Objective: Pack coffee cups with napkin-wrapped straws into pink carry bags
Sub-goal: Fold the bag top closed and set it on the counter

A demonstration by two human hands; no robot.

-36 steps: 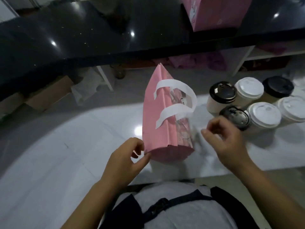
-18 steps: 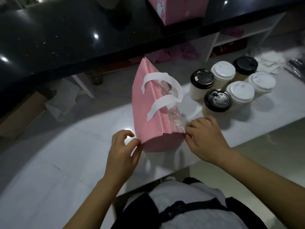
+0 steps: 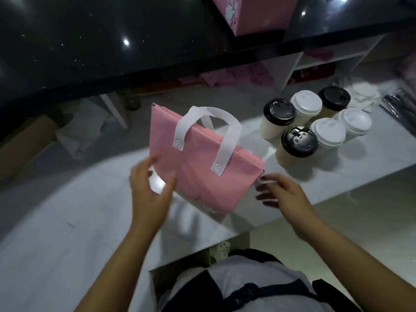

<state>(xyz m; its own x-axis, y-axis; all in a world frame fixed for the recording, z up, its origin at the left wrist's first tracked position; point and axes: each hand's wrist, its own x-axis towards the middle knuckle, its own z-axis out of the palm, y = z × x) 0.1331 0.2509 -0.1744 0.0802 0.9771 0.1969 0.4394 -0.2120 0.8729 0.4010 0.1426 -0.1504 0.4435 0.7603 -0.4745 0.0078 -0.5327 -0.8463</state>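
White counter [image 3: 67, 233] shines under both hands. The pink bag [image 3: 198, 167] stands on it between them, flat and closed, with its white handles [image 3: 227, 140] up.

The left hand [image 3: 148, 194] is loose and spread at the bag's near edge. It is blurry, so I cannot tell if it pinches the bag. The right hand [image 3: 286, 197] has straight fingers by the other bottom corner and holds nothing.

I think the job now is to open the bag. Pull the two sides apart at the top and push the bottom flat, so it stands up alone.

Six coffee cups [image 3: 306, 106] wait just past the right fingertips. Take care not to bump them.

Far past the cups, a white pile [image 3: 360, 95] and a dark bundle [image 3: 400, 104] are too blurry to name. Another pink bag [image 3: 254, 12] is cut off at the top.
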